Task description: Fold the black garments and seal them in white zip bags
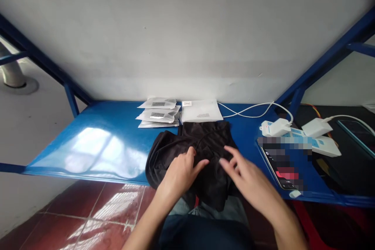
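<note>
A black garment (213, 136), its kind not clear from its folds, lies bunched on the blue table and hangs over the front edge toward my lap. My left hand (180, 170) rests on the left part of the cloth, thumb stretched out and apart from the fingers. Some of its fingertips are hidden. At the garment's right side is my right hand (244, 174), open, with thumb and index finger spread and no cloth visibly pinched. Just behind the garment lie a stack of frosted zip bags (158, 115) with labels and a larger white frosted bag (202, 111).
On the right, a phone (277, 164) lies beside a white power strip (325, 146) with chargers and white cables (252, 115). Blue metal braces (325, 56) frame both sides of the blue tabletop (79, 121). A white wall (181, 39) closes off the back.
</note>
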`<act>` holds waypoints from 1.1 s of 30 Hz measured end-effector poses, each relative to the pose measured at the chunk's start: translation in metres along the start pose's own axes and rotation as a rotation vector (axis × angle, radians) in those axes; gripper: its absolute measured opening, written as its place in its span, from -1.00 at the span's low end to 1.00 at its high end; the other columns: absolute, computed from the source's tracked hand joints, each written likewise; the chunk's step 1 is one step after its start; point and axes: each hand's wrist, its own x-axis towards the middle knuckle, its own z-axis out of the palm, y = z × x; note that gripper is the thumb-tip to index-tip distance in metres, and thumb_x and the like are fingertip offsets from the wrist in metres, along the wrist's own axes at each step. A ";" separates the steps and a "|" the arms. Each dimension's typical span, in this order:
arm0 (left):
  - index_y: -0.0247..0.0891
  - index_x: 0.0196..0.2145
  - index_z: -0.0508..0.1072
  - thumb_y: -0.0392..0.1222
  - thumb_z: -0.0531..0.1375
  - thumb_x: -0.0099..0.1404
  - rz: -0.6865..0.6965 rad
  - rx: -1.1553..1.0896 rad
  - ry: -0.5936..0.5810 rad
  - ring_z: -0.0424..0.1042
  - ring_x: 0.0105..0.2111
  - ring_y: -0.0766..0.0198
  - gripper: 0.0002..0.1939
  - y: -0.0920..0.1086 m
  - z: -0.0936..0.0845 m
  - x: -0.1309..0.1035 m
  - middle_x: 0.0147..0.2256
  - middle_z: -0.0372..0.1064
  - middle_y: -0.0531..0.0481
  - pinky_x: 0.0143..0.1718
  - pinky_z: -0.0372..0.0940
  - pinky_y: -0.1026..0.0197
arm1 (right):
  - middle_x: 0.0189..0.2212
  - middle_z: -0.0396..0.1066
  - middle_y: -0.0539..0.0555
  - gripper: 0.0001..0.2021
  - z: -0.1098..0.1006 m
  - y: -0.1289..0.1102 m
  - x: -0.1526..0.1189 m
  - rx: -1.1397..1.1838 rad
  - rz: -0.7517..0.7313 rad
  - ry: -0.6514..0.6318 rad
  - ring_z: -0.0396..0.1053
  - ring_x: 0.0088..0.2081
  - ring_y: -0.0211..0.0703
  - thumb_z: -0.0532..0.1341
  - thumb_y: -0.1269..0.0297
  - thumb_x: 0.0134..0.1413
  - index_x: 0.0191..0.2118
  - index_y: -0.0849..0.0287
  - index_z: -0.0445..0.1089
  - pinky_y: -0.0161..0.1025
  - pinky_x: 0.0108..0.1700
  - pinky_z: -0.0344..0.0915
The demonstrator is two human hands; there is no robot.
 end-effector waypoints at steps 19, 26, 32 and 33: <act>-0.17 -0.04 0.39 0.07 0.23 0.42 0.133 0.025 0.256 0.41 -0.04 -0.03 -0.69 0.073 0.053 0.029 -0.04 0.35 -0.20 -0.04 0.39 -0.05 | 0.04 0.53 0.21 -0.42 0.002 0.077 0.025 0.402 0.146 0.143 0.54 0.01 0.07 0.03 -0.13 0.39 0.38 0.00 0.19 0.12 0.08 0.46; -0.20 -0.08 0.42 0.08 0.24 0.42 0.219 0.151 0.058 0.46 -0.09 0.01 -0.70 0.080 0.063 0.041 -0.11 0.44 -0.16 -0.15 0.39 0.09 | 0.04 0.52 0.18 -0.49 0.018 0.086 0.021 0.544 0.097 0.149 0.49 0.10 0.05 0.16 -0.12 0.31 0.25 0.00 0.36 0.04 0.10 0.46; -0.17 -0.21 0.38 -0.14 0.03 0.54 0.140 -0.350 0.200 0.49 -0.25 0.20 -0.81 0.044 0.045 0.033 -0.26 0.45 -0.01 -0.18 0.33 0.21 | 0.22 0.43 0.16 -0.53 0.033 0.077 0.018 0.465 0.037 0.244 0.41 0.20 0.07 0.13 -0.07 0.36 0.27 -0.03 0.34 0.09 0.20 0.38; -0.17 -0.19 0.37 -0.15 0.01 0.53 0.095 -0.403 0.242 0.48 -0.26 0.20 -0.83 0.032 0.042 0.025 -0.28 0.45 0.00 -0.18 0.34 0.20 | 0.22 0.43 0.16 -0.53 0.035 0.076 0.016 0.411 0.024 0.248 0.41 0.20 0.08 0.14 -0.05 0.35 0.27 -0.03 0.35 0.09 0.20 0.38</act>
